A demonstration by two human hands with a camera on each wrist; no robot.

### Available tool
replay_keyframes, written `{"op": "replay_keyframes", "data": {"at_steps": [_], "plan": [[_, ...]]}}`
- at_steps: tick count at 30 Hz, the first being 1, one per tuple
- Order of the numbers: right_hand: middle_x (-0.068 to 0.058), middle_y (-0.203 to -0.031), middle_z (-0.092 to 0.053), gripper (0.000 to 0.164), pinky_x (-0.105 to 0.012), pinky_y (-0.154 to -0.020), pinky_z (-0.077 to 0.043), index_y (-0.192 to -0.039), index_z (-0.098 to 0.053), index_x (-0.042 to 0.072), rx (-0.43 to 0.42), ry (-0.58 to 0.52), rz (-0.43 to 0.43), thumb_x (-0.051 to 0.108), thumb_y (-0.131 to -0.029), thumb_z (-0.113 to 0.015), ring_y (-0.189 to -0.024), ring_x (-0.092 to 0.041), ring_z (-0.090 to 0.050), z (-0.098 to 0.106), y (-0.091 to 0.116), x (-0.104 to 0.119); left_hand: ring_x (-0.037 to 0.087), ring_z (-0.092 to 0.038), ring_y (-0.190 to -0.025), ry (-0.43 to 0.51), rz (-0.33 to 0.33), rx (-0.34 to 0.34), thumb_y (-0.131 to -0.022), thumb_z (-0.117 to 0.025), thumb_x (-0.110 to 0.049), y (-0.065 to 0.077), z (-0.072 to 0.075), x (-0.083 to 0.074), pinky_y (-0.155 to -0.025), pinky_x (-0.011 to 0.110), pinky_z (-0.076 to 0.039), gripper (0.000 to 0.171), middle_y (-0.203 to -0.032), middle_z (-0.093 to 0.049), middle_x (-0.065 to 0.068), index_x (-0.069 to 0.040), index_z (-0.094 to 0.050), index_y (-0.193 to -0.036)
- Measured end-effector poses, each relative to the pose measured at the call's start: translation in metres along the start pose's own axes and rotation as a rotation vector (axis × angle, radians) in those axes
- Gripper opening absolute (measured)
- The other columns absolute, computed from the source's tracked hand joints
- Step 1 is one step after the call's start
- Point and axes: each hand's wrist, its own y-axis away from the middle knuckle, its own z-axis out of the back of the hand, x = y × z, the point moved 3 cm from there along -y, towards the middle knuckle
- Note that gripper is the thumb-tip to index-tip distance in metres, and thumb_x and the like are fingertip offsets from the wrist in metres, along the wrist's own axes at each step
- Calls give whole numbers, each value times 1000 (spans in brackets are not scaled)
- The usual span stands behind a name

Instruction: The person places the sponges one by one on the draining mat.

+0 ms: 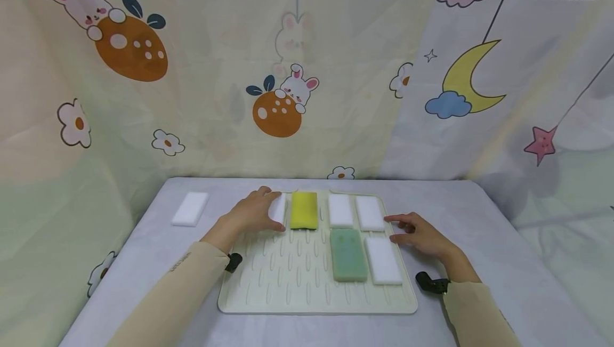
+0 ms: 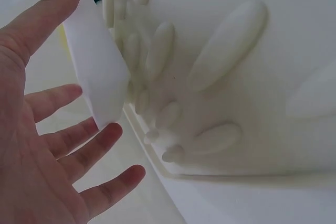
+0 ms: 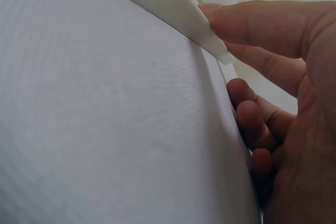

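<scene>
My left hand (image 1: 251, 211) holds a white sponge (image 2: 100, 66) lengthwise between thumb and fingers, at the back left of a cream ridged drying mat (image 1: 278, 296). Just right of it lies a yellow sponge (image 1: 304, 210) with a dark green underside. My right hand (image 1: 422, 235) is at the mat's right rim, its thumb and index finger extended and the other fingers bent. Beside these fingertips are a back-right white sponge (image 1: 370, 213) and a front-right white sponge (image 1: 383, 260). A green sponge (image 1: 348, 255) lies left of the latter, with another white sponge (image 1: 340, 210) behind it.
A further white sponge (image 1: 190, 209) lies off the mat on the white-covered table (image 1: 158, 251), to the left. Behind the table hangs a printed curtain (image 1: 211, 123) with rabbits, flowers and a moon.
</scene>
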Motion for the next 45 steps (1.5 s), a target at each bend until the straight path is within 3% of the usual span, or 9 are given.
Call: {"op": "replay_keyframes", "data": {"at_steps": [12, 26, 45], "plan": [[-15, -119, -49, 59, -37, -84, -36, -142, -64, 16, 8, -14, -5, 29, -87, -82, -102, -25, -40, -2, -1, 1, 36, -46, -141, 7, 18, 6, -77, -88, -54, -7, -6, 2, -112, 54, -43, 100, -156, -43, 13, -14, -43, -158], [-13, -119, -49, 57, -36, -83, -37, -141, -65, 18, 0, -4, -24, 30, -88, -82, -101, -24, -41, -1, -2, -1, 38, -49, -137, 8, -2, -3, -77, -88, -50, -8, -6, 1, -111, 55, -44, 97, -153, -45, 13, -12, -46, -156], [-15, -120, -49, 58, -38, -84, -36, -142, -64, 18, 1, -15, -18, 30, -88, -82, -103, -25, -41, -1, 0, 1, 37, -50, -136, 18, 28, 0, -77, -88, -50, -8, -8, -2, -111, 54, -45, 97, -154, -45, 13, -14, -45, -157]]}}
